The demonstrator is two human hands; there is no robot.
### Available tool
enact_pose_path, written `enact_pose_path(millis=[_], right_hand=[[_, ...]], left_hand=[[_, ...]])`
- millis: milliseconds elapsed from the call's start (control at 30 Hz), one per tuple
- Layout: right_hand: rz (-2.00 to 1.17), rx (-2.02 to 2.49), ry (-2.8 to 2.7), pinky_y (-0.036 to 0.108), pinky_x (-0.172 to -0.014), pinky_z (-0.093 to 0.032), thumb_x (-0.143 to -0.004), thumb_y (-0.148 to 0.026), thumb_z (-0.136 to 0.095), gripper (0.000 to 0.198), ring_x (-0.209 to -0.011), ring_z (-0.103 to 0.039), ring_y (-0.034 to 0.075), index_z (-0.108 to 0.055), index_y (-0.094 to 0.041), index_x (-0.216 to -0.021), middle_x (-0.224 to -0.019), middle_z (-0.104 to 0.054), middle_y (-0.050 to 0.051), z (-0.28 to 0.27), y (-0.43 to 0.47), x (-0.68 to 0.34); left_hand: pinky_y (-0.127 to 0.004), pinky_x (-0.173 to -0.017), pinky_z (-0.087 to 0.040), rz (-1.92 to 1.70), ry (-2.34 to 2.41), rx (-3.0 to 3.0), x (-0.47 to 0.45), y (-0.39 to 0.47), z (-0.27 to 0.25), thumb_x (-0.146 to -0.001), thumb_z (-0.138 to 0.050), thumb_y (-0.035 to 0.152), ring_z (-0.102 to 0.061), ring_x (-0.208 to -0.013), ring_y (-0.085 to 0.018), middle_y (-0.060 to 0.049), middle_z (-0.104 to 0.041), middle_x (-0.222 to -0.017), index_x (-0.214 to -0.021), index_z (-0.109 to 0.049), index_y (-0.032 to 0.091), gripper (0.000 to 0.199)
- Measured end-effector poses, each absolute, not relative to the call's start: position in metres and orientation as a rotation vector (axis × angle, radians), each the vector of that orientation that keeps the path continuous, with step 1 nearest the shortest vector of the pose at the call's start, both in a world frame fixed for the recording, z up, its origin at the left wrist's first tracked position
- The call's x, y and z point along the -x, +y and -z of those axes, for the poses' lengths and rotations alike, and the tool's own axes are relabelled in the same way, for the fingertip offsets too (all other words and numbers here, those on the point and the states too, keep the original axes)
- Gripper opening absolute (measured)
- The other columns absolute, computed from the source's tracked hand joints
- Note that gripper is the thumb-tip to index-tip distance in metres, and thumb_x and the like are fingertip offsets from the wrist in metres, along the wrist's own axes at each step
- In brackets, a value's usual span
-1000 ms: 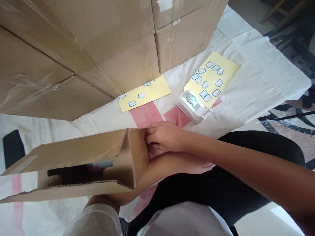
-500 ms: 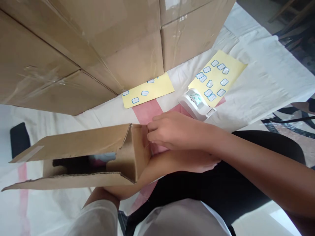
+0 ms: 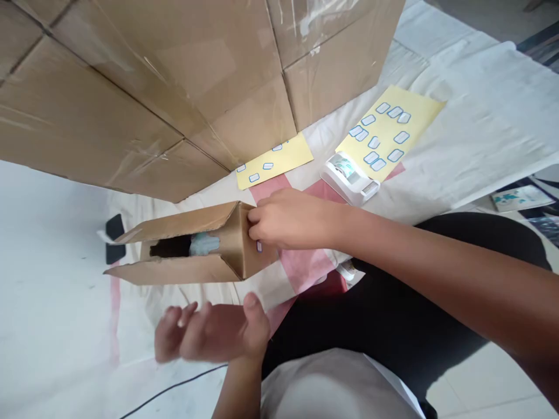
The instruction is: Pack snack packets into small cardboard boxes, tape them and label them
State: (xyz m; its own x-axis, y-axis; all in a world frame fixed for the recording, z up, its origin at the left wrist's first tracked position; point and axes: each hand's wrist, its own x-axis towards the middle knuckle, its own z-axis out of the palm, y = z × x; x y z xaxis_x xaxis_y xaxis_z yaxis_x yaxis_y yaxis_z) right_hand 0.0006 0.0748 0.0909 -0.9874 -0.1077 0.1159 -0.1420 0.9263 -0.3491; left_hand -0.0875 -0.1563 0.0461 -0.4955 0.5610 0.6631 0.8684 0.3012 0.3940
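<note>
Right hand [image 3: 279, 218]: bent at the fingers, touching the right end face [image 3: 250, 253] of the box [image 3: 196, 272], over the upper edge of a small label [image 3: 259, 246]; cannot tell whether pinching or only pressing.
Left hand [image 3: 213, 334]: blurred, loosely curled with thumb apart, grasping nothing visible; below the box's near long side, not touching.
Nearer hand: right, in contact at the end; left, close by but apart.
Box: directly left of the right hand, beyond the left; resting on the cloth [image 3: 471, 128].
Long axis: roughly left to right across the view, nearly in line with the right forearm, end face toward the right hand.
Opening: upward, between two long flaps; something pale blue [image 3: 204, 244] inside, too unclear to name.
Black item [image 3: 116, 240]: just past the box's left end.
Dispenser [image 3: 350, 179]: beyond the right hand, to the right, near a sticker sheet [image 3: 393, 131].
Second sheet [image 3: 286, 161]: between box and stacked cartons [image 3: 240, 70], against the cartons' foot.
</note>
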Motion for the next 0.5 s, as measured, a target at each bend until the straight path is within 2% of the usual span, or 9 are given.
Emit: enact_pose_path(millis=[100,167,233,333,500], right_hand=[[-0.481,-0.154,-2.960,0.032,-0.060,-0.021,-0.090,-0.015,-0.059,0.016,-0.074,-0.056,0.018,-0.074,-0.017,-0.086,-0.088,-0.072,0.005,-0.092,0.073,0.000],[-0.466,-0.134,-2.946,0.031,-0.060,-0.022,-0.092,-0.020,-0.059,0.017,-0.074,-0.056,0.018,-0.074,-0.017,-0.084,-0.088,-0.072,0.006,-0.091,0.072,0.000],[-0.458,-0.120,-2.934,0.031,-0.060,-0.022,-0.092,-0.021,-0.060,0.017,-0.074,-0.057,0.018,-0.074,-0.017,-0.084,-0.089,-0.073,0.006,-0.091,0.071,0.000],[-0.469,-0.117,-2.899,0.031,-0.059,-0.022,-0.092,-0.020,-0.059,0.017,-0.079,-0.061,0.019,-0.075,-0.017,-0.089,-0.092,-0.074,0.006,-0.089,0.069,-0.001],[-0.481,-0.131,-2.910,0.031,-0.058,-0.021,-0.095,-0.021,-0.058,0.017,-0.080,-0.063,0.019,-0.075,-0.017,-0.093,-0.094,-0.074,0.007,-0.086,0.061,-0.002]], left_hand=[[-0.064,-0.122,-0.018,0.833,-1.915,1.257,0.087,-0.139,-0.040,-0.070,-0.078,0.052,-0.022,-0.147,-0.040,-0.012,-0.026,-0.154,-0.151,-0.035,0.031,0.094],[-0.067,-0.123,-0.012,0.696,-1.975,1.309,0.082,-0.126,-0.037,-0.071,-0.081,0.052,-0.012,-0.153,-0.043,-0.017,-0.014,-0.163,-0.157,-0.022,0.027,0.107],[-0.069,-0.122,-0.010,0.656,-2.018,1.286,0.079,-0.120,-0.034,-0.075,-0.079,0.050,-0.003,-0.155,-0.045,-0.020,-0.005,-0.167,-0.159,-0.015,0.025,0.109],[-0.068,-0.121,-0.013,0.683,-2.057,1.251,0.082,-0.125,-0.030,-0.081,-0.074,0.043,-0.004,-0.157,-0.046,-0.022,-0.010,-0.168,-0.160,-0.017,0.023,0.100],[-0.064,-0.124,-0.015,0.773,-2.033,1.329,0.091,-0.145,-0.027,-0.084,-0.070,0.034,-0.005,-0.158,-0.039,-0.023,-0.015,-0.168,-0.161,-0.014,0.021,0.096]])
